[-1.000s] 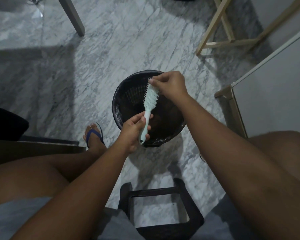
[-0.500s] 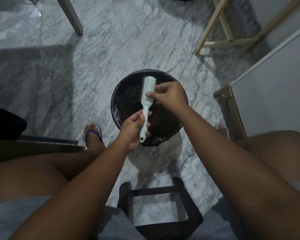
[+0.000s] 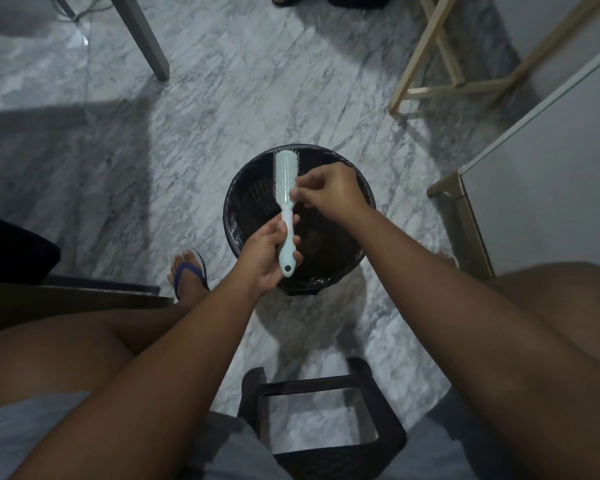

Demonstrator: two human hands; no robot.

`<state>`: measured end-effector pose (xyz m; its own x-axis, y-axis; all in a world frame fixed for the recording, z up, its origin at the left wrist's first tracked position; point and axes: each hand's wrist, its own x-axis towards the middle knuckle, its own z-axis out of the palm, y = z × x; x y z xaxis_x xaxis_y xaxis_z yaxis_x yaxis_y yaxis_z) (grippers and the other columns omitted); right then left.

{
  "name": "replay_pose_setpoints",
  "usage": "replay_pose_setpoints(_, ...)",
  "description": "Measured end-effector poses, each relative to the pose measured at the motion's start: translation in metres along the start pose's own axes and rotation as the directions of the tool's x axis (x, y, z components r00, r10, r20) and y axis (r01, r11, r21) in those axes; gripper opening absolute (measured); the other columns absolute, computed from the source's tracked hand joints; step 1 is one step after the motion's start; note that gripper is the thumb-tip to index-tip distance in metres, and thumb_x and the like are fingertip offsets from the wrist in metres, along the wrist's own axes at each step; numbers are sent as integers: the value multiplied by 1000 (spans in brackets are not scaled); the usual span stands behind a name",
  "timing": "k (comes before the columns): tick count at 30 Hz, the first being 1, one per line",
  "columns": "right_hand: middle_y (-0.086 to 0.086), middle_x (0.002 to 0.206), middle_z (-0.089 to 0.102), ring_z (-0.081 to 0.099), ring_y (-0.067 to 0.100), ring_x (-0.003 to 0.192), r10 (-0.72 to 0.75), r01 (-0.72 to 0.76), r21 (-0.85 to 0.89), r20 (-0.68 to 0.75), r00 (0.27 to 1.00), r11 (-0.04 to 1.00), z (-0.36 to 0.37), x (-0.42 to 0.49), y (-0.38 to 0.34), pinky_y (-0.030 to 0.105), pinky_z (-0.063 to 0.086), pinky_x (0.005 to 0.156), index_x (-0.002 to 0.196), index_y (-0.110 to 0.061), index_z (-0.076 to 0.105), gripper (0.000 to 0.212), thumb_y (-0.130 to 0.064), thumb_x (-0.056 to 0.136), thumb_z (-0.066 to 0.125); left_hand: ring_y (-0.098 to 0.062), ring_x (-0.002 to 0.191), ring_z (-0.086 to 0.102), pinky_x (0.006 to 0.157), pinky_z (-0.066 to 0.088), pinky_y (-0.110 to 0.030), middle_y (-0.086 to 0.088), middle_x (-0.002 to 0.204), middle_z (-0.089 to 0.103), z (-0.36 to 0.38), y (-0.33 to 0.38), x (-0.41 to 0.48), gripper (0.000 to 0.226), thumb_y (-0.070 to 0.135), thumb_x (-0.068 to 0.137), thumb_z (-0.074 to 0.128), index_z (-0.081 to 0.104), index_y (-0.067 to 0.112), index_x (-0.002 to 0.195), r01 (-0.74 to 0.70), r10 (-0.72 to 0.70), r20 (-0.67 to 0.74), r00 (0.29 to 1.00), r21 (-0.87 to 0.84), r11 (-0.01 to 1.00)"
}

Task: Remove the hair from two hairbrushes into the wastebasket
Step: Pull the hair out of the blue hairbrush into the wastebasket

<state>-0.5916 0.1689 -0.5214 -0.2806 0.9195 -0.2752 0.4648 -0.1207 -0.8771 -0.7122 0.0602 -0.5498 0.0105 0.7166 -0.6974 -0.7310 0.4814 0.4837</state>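
While the left hand (image 3: 267,258) grips its handle, the pale mint hairbrush (image 3: 284,188) is held over the open black wastebasket (image 3: 232,216), head pointing away. Right hand (image 3: 326,192): fingertips curled, pinching at the bristles near the head's base; any hair between them is too fine to see. Risk: loosened strands may drift past the rim onto the marble floor (image 3: 187,133); a hard tug could twist the brush loose. Markings: none legible.

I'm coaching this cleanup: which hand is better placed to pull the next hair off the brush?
The right hand: its fingertips pinch at the hairbrush bristles above the wastebasket, while the left hand grips the handle.
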Motion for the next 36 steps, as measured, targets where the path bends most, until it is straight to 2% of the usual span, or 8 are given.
replay_pose_setpoints(6, 7, 96, 74, 72, 16, 82, -22, 18, -21, -190, 982, 1000, -7, 4, 0, 34, 62, 80, 110, -7, 71, 21, -18, 94, 63, -12, 81, 60, 54, 53, -24, 0, 115, 63, 0, 1, 0, 37, 17, 102, 47, 52, 14, 139, 57, -56, 20, 998, -50, 997)
replay_pose_setpoints(9, -3, 110, 67, 65, 10, 92, -56, 42, -210, -63, 996, 977, 0, 4, -1, 24, 54, 88, 134, -14, 58, 67, -38, 76, 82, -14, 86, 64, 55, 53, -25, 0, 114, 63, 3, 1, -2, 36, 18, 102, 49, 55, 18, 137, 86, -85, 24, 996, -46, 995)
replay_pose_setpoints(11, 1, 110, 70, 66, 12, 96, -26, 14, -245, -44, 999, 969, 3, 6, -3, 27, 55, 90, 128, -11, 62, 75, -43, 66, 88, -13, 80, 62, 54, 52, -26, -1, 112, 64, 5, -1, -2, 36, 18, 102, 49, 55, 17, 138, 91, -90, 34, 995, -32, 995)
replay_pose_setpoints(19, 11, 87, 73, 70, 19, 69, 91, -106, -74, -178, 980, 992, -12, 20, -6, 40, 63, 69, 97, -7, 72, 10, -10, 94, 63, -11, 71, 62, 51, 51, -24, -3, 109, 67, 1, -1, -5, 34, 13, 102, 47, 55, 9, 135, 57, -55, 46, 997, -22, 998)
replay_pose_setpoints(23, 15, 113, 66, 69, 19, 84, 124, -112, 168, -64, 990, 979, -9, 16, -9, 37, 64, 66, 121, -8, 59, 24, -9, 97, 56, -9, 72, 60, 49, 49, -20, -4, 105, 64, 5, 3, -8, 33, 16, 103, 45, 55, 7, 133, 68, -62, 55, 997, -100, 993)
replay_pose_setpoints(26, -2, 120, 62, 71, 16, 92, 41, -52, 57, 174, 984, 997, -17, 10, -4, 32, 63, 74, 139, -16, 50, 77, -24, 72, 88, -9, 68, 59, 46, 47, -19, -4, 110, 66, 1, 9, -13, 28, 16, 103, 43, 55, 11, 128, 112, -103, 79, 992, -128, 985)
replay_pose_setpoints(28, -4, 114, 66, 72, 13, 84, -40, 55, -78, 185, 982, 995, -25, 10, 0, 30, 62, 79, 133, -18, 59, 87, -28, 55, 97, -9, 63, 57, 45, 46, -18, -2, 109, 65, -5, 13, -17, 28, 15, 102, 43, 56, 12, 126, 148, -139, 108, 984, -81, 986)
replay_pose_setpoints(36, -1, 87, 78, 73, 2, 82, -130, 146, -186, 95, 987, 972, -48, 29, -6, 12, 56, 79, 96, -16, 80, 27, -25, 72, 88, -8, 62, 55, 46, 46, -18, -3, 86, 68, -19, 14, -21, 35, 16, 103, 40, 52, 4, 133, 183, -189, 176, 966, 46, 982)
